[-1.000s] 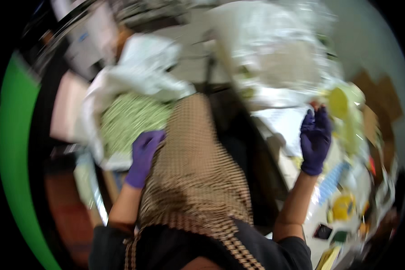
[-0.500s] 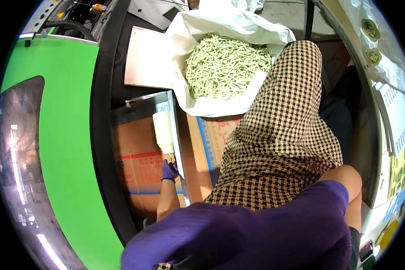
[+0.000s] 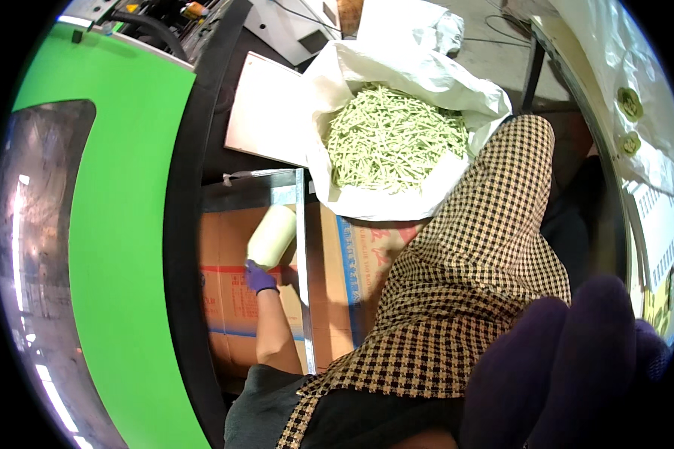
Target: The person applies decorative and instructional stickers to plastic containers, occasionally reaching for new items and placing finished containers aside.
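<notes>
While reaching low beside the grey metal shelf post (image 3: 301, 262), gripping a pale cream cylindrical roll (image 3: 271, 236) in the purple-gloved left hand (image 3: 260, 278), over cardboard boxes (image 3: 232, 299); purple-gloved right hand (image 3: 569, 374) looming blurred, grip untellable.

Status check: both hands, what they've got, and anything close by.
Left hand gripping pale cylindrical roll over cardboard box. Right hand raised near the camera, blurred, grip unclear. Bag of green beans beyond, apart.

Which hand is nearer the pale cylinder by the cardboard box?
Left. The left hand grips the pale cylinder's lower end, over the cardboard box. The right hand is raised close to the camera, far off at the lower right, touching nothing visible.
</notes>
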`<state>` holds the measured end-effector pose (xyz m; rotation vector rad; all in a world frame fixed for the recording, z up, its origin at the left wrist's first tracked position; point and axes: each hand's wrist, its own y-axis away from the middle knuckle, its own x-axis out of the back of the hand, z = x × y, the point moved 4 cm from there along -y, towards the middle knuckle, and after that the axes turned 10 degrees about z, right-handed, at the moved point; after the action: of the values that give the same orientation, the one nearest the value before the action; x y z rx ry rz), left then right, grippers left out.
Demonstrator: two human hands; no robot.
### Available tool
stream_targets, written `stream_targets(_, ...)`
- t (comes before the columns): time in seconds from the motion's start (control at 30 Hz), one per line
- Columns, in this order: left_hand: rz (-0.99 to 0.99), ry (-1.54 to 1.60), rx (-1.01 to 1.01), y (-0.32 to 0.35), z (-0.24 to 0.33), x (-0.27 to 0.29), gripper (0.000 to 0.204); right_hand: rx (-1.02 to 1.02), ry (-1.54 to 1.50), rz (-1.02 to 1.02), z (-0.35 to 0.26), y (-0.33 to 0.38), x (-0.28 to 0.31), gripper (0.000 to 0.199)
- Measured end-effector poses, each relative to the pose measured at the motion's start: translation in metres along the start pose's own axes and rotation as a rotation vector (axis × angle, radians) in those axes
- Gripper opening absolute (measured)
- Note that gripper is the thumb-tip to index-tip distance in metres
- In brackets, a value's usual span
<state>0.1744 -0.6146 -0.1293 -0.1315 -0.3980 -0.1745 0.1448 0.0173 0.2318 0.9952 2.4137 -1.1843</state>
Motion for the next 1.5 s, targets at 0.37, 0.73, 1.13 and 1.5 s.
stream_targets(0.37, -0.01, -0.284, -0.837, 0.045, 0.066, -0.006, 0.109, 0.137, -0.086, 0.129, -0.039, 0.003, 0.012, 0.015)
stream_targets(0.73, -0.281, -0.667, -1.468, 0.105, 0.214, -0.015, 0.088, 0.15, 1.452, 0.051, 0.034, 0.052, 0.076, 0.04)
stream_targets(1.13, -0.622, 0.272, -1.385, 0.429, 0.329, -0.034, 0.069, 0.1, 1.776, 0.23, 0.112, 0.068, 0.085, 0.054)
stream_targets(1.5, -0.794, 0.413, -1.424, 0.448, 0.32, -0.084, 0.094, -0.185, 1.67, 0.132, 0.089, 0.063, 0.123, 0.048)
